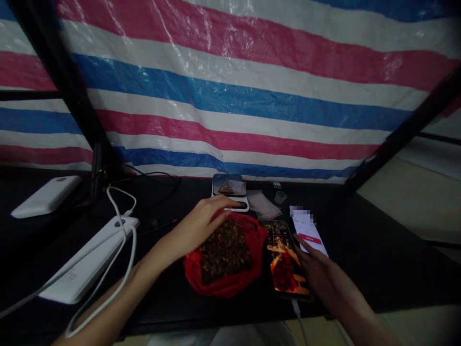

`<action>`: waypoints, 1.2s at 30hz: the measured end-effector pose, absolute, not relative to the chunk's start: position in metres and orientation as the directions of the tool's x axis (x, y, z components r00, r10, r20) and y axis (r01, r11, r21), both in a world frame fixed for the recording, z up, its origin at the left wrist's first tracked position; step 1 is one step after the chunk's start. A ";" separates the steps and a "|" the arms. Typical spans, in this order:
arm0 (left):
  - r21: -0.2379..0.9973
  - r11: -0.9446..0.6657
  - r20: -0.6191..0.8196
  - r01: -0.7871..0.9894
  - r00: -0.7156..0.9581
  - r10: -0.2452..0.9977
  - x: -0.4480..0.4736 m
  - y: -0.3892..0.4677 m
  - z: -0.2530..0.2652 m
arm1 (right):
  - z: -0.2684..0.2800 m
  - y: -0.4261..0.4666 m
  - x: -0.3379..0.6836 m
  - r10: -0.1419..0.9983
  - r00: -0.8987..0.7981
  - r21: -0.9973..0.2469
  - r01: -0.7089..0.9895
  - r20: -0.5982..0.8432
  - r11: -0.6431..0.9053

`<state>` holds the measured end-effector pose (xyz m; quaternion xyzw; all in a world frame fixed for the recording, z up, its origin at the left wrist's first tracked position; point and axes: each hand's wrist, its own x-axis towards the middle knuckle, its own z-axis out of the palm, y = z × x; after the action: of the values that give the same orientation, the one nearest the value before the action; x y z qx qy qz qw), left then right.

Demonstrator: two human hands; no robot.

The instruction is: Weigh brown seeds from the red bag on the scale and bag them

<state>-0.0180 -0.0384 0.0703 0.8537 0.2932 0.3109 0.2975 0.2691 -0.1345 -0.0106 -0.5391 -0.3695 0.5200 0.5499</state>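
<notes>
My left hand [205, 217] reaches over the rim of a red plastic bag [194, 276], fingers stretched out and holding nothing. Its fingertips are at the front panel of a small white digital scale [215, 203]. On the scale's dark plate lies a small clear bag [236, 186] with some brown bits in it. Small dark brown pieces, perhaps seeds, [226, 252] fill the opened red bag. My right hand [320, 266] is open beside a phone [284, 264] whose screen shows a camera picture. Its fingers lie over the edge of a second, bright-screened phone [308, 230].
Clear empty bags [264, 205] and a small plastic cup [280, 196] are right of the scale. At left stand white power banks [90, 262] [46, 196] with a looping white cable [131, 259]. Striped sheeting [230, 115] hangs behind the black table [378, 250].
</notes>
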 end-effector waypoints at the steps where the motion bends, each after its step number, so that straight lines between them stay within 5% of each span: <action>1: 0.638 -0.682 0.370 0.358 0.634 0.679 -0.020 -0.027 0.068 | -0.011 -0.134 0.268 0.957 0.215 -0.965 -0.216 -0.196 -0.149; 4: 0.561 -0.720 0.310 0.408 0.703 0.640 -0.026 -0.014 0.056 | -0.010 -0.133 0.257 0.897 0.345 -0.942 -0.283 -0.277 -0.182; 8: 0.570 -0.745 0.230 0.346 0.804 0.549 -0.029 -0.024 0.047 | 0.004 -0.131 0.246 0.916 0.395 -0.997 -0.009 -0.070 -0.073; 13: 0.483 -0.792 0.123 0.374 0.866 0.485 -0.022 -0.031 0.040 | 0.026 -0.124 0.243 0.982 0.102 -0.921 0.372 0.161 0.112; 20: 0.459 -0.785 0.056 0.416 0.868 0.493 -0.022 -0.036 0.021 | 0.036 -0.112 0.225 0.910 -0.327 -0.585 0.697 0.256 0.415; 25: 0.514 -0.758 0.064 0.402 0.863 0.502 -0.028 -0.036 0.025 | 0.029 -0.112 0.251 0.912 -0.278 -0.294 0.883 0.302 0.367; 32: 0.589 -0.729 0.009 0.348 0.900 0.437 -0.046 -0.030 0.023 | -0.002 -0.129 0.296 0.943 -0.298 -0.170 0.931 0.150 0.322; 36: 0.591 -0.720 0.028 0.364 0.883 0.469 -0.044 -0.029 0.020 | -0.005 -0.132 0.315 0.937 -0.217 -0.140 0.955 0.275 0.262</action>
<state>-0.0444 -0.0291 0.0199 0.9231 0.2256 0.0881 0.2987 0.3149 -0.1317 -0.0046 -0.6068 -0.7794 -0.0297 0.1532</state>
